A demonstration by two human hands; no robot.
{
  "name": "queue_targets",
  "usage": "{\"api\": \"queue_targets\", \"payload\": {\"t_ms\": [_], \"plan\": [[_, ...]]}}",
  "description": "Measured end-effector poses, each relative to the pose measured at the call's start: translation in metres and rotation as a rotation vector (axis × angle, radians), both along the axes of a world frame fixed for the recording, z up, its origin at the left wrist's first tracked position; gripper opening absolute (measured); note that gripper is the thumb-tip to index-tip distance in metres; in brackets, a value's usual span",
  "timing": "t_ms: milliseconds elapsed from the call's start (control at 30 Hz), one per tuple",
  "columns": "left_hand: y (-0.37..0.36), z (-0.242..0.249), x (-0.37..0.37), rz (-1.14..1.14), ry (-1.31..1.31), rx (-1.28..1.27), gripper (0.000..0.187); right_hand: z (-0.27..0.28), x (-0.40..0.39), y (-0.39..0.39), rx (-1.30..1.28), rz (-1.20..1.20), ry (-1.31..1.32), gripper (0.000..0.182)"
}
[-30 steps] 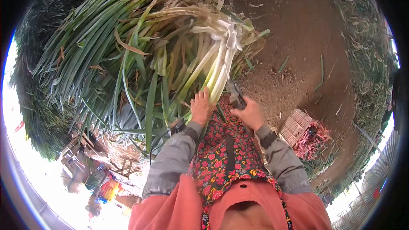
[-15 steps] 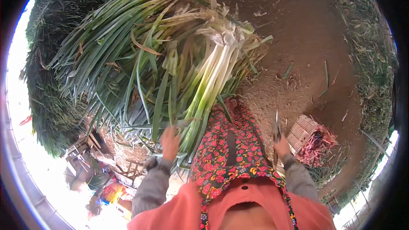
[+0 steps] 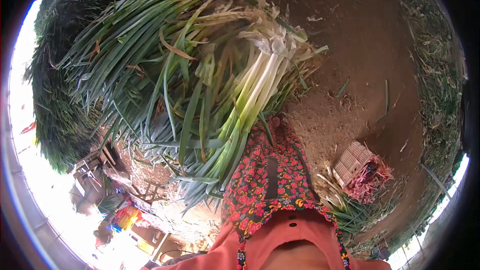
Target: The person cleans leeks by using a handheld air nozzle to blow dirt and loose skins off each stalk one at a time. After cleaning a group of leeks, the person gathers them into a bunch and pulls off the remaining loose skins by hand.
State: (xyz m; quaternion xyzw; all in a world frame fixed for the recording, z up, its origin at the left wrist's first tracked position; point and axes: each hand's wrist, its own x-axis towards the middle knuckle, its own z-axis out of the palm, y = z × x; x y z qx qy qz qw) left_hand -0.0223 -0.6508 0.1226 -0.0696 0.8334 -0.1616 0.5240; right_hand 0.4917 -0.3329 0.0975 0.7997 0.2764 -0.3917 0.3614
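Note:
Neither of my hands shows in the head view; at most a bit of sleeve appears at the bottom edge. Several trimmed spring onions with white stems (image 3: 259, 84) lie across the pile, their roots pointing away from me and the green leaves (image 3: 222, 162) toward my lap. Under and left of them spreads a large heap of untrimmed spring onions (image 3: 135, 45) with dirty, brownish root ends. My flowered apron (image 3: 260, 175) covers my lap right beside the leaves. The knife is out of sight.
A woven basket (image 3: 352, 162) with pink ties (image 3: 372, 180) stands on the dirt floor (image 3: 360, 45) to the right. Beside it lie more spring onions (image 3: 332, 192). Tall green stacks rise at left (image 3: 65, 90) and right (image 3: 440, 70). Small wooden stools (image 3: 92, 165) sit lower left.
Both hands have left the view: the left from beside the leaves, the right from near the basket with a knife. The spring onions beside the basket are now uncovered. The view has shifted slightly.

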Motion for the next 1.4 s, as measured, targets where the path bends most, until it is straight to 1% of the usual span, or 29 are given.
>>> {"api": "queue_targets", "payload": {"t_ms": [167,267,367,433,467,533,567,600,633,667,700,733,767,800,867,933,967,1000,1033,1067,1100,1133,1233,1267,1367,1400], "plan": [[-0.008,0.017,-0.023,0.036,0.119,0.021,0.045,0.005,0.013,0.039,-0.001,0.02,-0.001,0.039],[-0.024,0.045,-0.063,0.015,0.253,-0.016,0.044,-0.006,0.018,0.083,-0.001,0.098,0.025,0.039],[-0.048,0.085,-0.134,-0.08,0.477,-0.014,0.043,-0.034,0.014,0.151,0.029,0.258,0.081,0.038],[-0.05,0.11,-0.203,-0.209,0.647,0.079,0.042,-0.067,-0.001,0.215,0.087,0.411,0.149,0.038],[-0.04,0.115,-0.24,-0.282,0.721,0.143,0.042,-0.087,-0.018,0.252,0.155,0.492,0.202,0.038],[0.004,0.103,-0.313,-0.443,0.828,0.326,0.041,-0.125,-0.08,0.337,0.351,0.654,0.359,0.038],[0.043,0.084,-0.35,-0.511,0.865,0.437,0.041,-0.135,-0.127,0.38,0.49,0.702,0.48,0.038],[0.093,0.061,-0.375,-0.531,0.851,0.639,0.042,-0.11,-0.215,0.421,0.656,0.742,0.654,0.038],[0.148,0.034,-0.394,-0.37,0.885,0.63,0.039,-0.117,-0.274,0.449,0.694,0.628,0.803,0.045],[0.212,0.017,-0.396,-0.564,0.913,0.806,0.036,-0.108,-0.34,0.473,0.565,0.622,0.874,0.054],[0.235,-0.019,-0.421,-0.652,0.98,0.718,0.033,-0.098,-0.404,0.481,0.607,0.712,1.024,0.055],[0.262,-0.044,-0.428,-0.882,1.071,0.866,0.033,-0.085,-0.459,0.485,0.533,0.849,0.971,0.057],[0.299,-0.058,-0.428,-0.84,1.125,0.787,0.033,-0.113,-0.487,0.489,0.602,1.069,1.098,0.059],[0.338,-0.068,-0.419,-0.799,1.172,0.708,0.033,-0.11,-0.53,0.479,0.624,1.207,1.116,0.069],[0.403,-0.092,-0.386,-0.799,1.555,0.737,0.033,-0.111,-0.598,0.458,0.521,1.507,1.158,0.081],[0.451,-0.112,-0.318,-0.547,1.253,1.183,0.03,-0.14,-0.643,0.433,0.448,1.664,1.336,0.09],[0.485,-0.096,-0.27,-0.238,0.806,1.173,0.023,-0.148,-0.661,0.417,0.468,1.752,1.402,0.093],[0.494,-0.128,-0.234,-0.3,0.628,1.335,0.017,-0.159,-0.677,0.402,0.447,1.797,1.405,0.1],[0.502,-0.143,-0.197,-0.031,0.268,1.341,0.016,-0.166,-0.686,0.388,0.411,1.835,1.435,0.102],[0.501,-0.18,-0.162,-0.176,0.326,1.343,0.012,-0.17,-0.696,0.378,0.383,1.878,1.466,0.104],[0.5,-0.202,-0.136,-0.219,0.336,1.263,0.02,-0.174,-0.704,0.37,0.353,1.925,1.488,0.106],[0.501,-0.207,-0.122,-0.292,0.351,1.189,0.032,-0.183,-0.705,0.363,0.271,2.053,1.361,0.112],[0.499,-0.212,-0.1,-0.249,0.495,0.957,0.041,-0.211,-0.675,0.367,0.118,2.005,1.265,0.114],[0.499,-0.207,-0.095,-0.362,0.498,0.891,0.043,-0.211,-0.661,0.37,0.233,2.024,1.256,0.113],[0.497,-0.194,-0.09,-0.398,0.483,0.846,0.042,-0.2,-0.638,0.384,0.213,1.942,1.234,0.099],[0.495,-0.193,-0.087,-0.377,0.435,0.889,0.041,-0.204,-0.628,0.387,0.151,1.943,1.177,0.093]]}}
